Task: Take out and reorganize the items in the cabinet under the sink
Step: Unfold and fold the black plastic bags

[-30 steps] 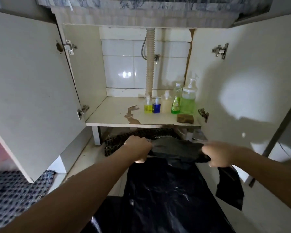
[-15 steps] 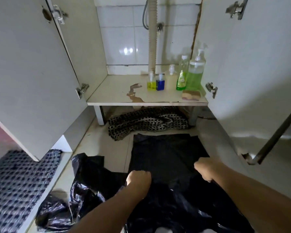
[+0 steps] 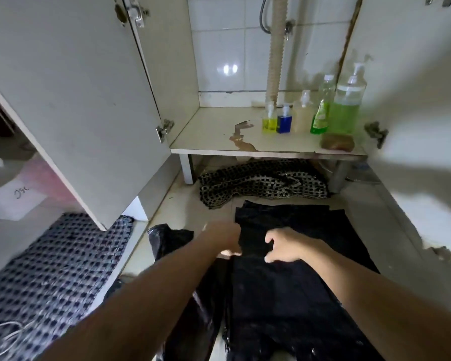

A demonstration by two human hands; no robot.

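Black plastic bags [image 3: 292, 295] lie spread flat on the floor [image 3: 182, 212], and both hands rest on the top sheet. The left hand [image 3: 225, 239] is blurred at its left edge, so I cannot tell its grip; the right hand [image 3: 284, 246] lies loosely spread, fingers curled, holding nothing. Beyond, a checked cloth [image 3: 263, 183] is bunched under the cabinet shelf [image 3: 214, 131]. On the shelf's right side stand five bottles [image 3: 345, 110] in a row, with a brown sponge [image 3: 337, 142] in front.
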